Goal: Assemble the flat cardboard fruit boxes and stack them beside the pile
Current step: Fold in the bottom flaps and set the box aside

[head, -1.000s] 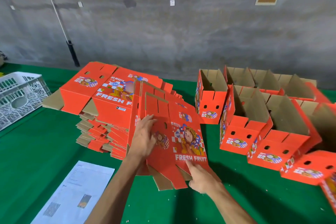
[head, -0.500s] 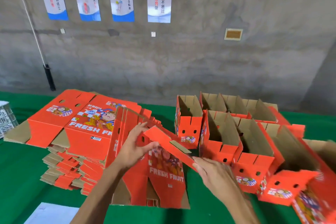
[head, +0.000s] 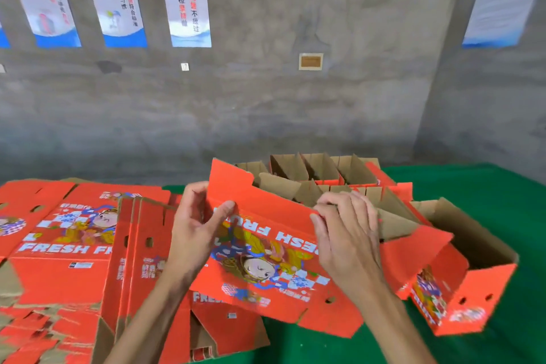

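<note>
both hands up on the orange box [head: 266, 263]: left hand [head: 196, 227] pinches its top flap, right hand [head: 347, 230] curls over the edge, probably gripping, beside the flat pile [head: 74, 245].

Bare forearms, no sleeves visible

Flat pile [head: 74, 245] left; assembled boxes [head: 461, 289] right; held box [head: 266, 260] between.
</note>
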Available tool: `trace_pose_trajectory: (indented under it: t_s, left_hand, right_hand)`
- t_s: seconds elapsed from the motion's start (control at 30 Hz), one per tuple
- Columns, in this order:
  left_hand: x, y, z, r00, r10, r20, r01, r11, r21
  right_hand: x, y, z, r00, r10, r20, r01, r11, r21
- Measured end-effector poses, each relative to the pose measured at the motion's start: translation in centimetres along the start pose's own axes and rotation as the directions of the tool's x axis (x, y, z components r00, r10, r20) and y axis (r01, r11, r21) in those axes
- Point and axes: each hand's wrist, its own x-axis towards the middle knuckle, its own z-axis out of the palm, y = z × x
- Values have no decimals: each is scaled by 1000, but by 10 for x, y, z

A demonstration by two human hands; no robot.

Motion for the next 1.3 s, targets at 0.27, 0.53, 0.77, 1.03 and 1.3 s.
trace_pose_trajectory:
  t_s: [0.27, 0.53, 0.77, 1.03, 1.3]
  left_hand:
    - [-28, -9, 31, 810, -368, 457, 505, 834, -222]
    - [-80, -15, 66, 586, -521, 621, 678, 735, -23]
    - [-84, -27, 68, 645, -458, 612, 323, 889, 325]
    - [-101, -27, 74, 804, -390, 448, 210, 892, 399]
    - [-121, -54, 69, 690, -203, 695, -161, 893, 420]
  right_hand:
    - [-12, 50, -1, 996, 84, -43, -90, 978, -186]
    - [-41, 70, 4, 987, 141, -79, -153, 973, -175]
    - [-47, 79, -8, 989, 70, -130, -89, 985, -146]
    - [-74, 77, -6, 992, 80, -103, -91, 990, -104]
    - [-106, 83, -11, 994, 51, 97, -34, 985, -167]
